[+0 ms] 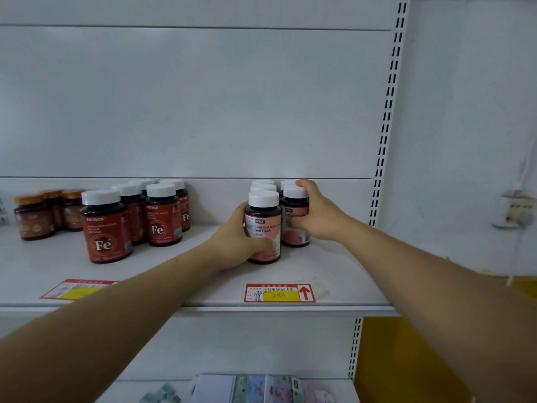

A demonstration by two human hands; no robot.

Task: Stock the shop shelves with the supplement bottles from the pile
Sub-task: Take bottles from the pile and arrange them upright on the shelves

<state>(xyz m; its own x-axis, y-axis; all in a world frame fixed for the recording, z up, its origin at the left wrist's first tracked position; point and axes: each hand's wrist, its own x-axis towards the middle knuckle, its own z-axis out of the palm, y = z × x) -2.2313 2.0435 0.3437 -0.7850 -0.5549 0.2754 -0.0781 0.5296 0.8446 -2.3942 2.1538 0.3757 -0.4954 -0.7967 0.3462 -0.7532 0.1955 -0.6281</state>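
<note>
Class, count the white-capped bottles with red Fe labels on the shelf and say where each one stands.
5 visible: front-left bottle, one behind it, front-right bottle, and two at the back. Others may be hidden behind.

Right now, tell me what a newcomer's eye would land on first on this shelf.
Two hands at the shelf's middle: the left hand grips the front pink-label bottle, the right hand grips the pink-label bottle beside it. To the left stand red Fe bottles. A red-and-yellow price tag lies on the shelf edge below.
</note>
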